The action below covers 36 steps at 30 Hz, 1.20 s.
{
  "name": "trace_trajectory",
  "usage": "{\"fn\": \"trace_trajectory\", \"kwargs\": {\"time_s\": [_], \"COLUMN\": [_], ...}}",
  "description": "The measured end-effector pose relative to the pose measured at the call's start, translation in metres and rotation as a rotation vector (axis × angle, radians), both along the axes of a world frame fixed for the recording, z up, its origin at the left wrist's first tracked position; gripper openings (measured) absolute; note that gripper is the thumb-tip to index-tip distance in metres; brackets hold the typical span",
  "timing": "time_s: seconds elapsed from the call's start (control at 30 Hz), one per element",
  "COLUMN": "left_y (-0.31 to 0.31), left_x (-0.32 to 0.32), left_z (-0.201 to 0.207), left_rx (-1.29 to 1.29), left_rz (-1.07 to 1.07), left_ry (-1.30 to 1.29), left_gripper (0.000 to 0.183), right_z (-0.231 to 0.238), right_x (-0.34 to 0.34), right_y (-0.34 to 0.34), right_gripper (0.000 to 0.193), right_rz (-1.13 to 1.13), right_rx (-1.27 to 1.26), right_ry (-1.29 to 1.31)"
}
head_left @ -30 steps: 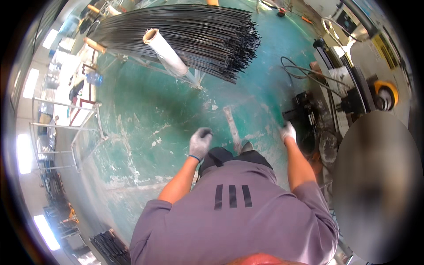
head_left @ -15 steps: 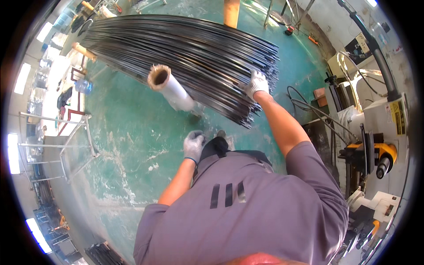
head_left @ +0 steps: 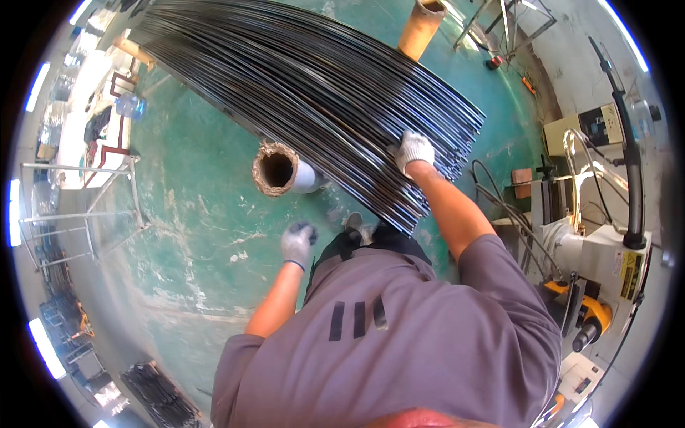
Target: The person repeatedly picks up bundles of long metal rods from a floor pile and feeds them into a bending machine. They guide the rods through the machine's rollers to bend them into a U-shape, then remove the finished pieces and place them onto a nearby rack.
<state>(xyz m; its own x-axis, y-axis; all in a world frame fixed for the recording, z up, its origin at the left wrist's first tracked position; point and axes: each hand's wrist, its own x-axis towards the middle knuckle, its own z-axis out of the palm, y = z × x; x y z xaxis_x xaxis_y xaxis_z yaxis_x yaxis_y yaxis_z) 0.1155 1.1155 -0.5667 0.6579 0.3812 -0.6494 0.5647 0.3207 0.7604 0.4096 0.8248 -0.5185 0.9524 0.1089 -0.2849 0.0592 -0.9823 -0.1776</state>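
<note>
A wide bundle of long black metal tubes (head_left: 314, 93) stretches from far left to near right, with its cut ends towards me. My right hand (head_left: 414, 151), in a white knitted glove, lies on top of the bundle close to these ends. Its fingers bend down over a few tubes, and the fingertips are partly hidden. My left hand (head_left: 298, 241), gloved with dark fingertips, hangs over the green floor left of my legs. Those fingers are curled in, and nothing shows in them. Beyond it, a wrapped cardboard-core post (head_left: 276, 171) stands against the bundle's near side.
Another cardboard tube (head_left: 421, 30) rises at the bundle's far side. To the right stands a machine (head_left: 606, 264) with an orange-and-black part (head_left: 594, 321) and loose cables (head_left: 499, 203). A metal frame (head_left: 78, 207) and a water bottle (head_left: 130, 105) are on the left.
The view has shifted, bringing the tubes closer. Their ends look more even than before. My right hand stays on the bundle, a little farther back from the ends; my left hand moved slightly left and down.
</note>
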Motion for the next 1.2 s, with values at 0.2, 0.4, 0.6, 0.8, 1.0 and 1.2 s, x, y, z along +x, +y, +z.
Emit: {"fn": "trace_trajectory", "kwargs": {"time_s": [0.2, 0.4, 0.6, 0.8, 1.0, 1.2], "left_y": [-0.06, -0.057, -0.054, -0.079, -0.085, -0.083], "left_x": [0.018, 0.067, 0.08, 0.071, 0.075, 0.122], "left_z": [0.017, 0.028, 0.036, 0.025, 0.04, 0.076], "left_rx": [-0.067, -0.059, -0.008, -0.073, -0.122, -0.224], "left_rz": [-0.104, -0.025, -0.037, -0.105, -0.122, -0.15], "left_ry": [-0.019, -0.109, -0.149, -0.121, -0.104, -0.178], "left_gripper": [0.026, 0.021, 0.023, 0.026, 0.027, 0.03], "right_z": [0.036, 0.077, 0.059, 0.073, 0.075, 0.125], "right_x": [0.029, 0.044, 0.054, 0.048, 0.037, -0.018], "right_y": [0.001, -0.005, -0.023, -0.011, -0.004, -0.014], "right_gripper": [0.046, 0.049, 0.046, 0.054, 0.052, 0.058], "right_rz": [0.233, 0.257, 0.024, 0.063, 0.085, 0.15], "right_rx": [-0.127, -0.012, 0.507, 0.332, 0.227, 0.149], "right_ry": [0.22, 0.313, 0.596, 0.649, 0.569, 0.428]}}
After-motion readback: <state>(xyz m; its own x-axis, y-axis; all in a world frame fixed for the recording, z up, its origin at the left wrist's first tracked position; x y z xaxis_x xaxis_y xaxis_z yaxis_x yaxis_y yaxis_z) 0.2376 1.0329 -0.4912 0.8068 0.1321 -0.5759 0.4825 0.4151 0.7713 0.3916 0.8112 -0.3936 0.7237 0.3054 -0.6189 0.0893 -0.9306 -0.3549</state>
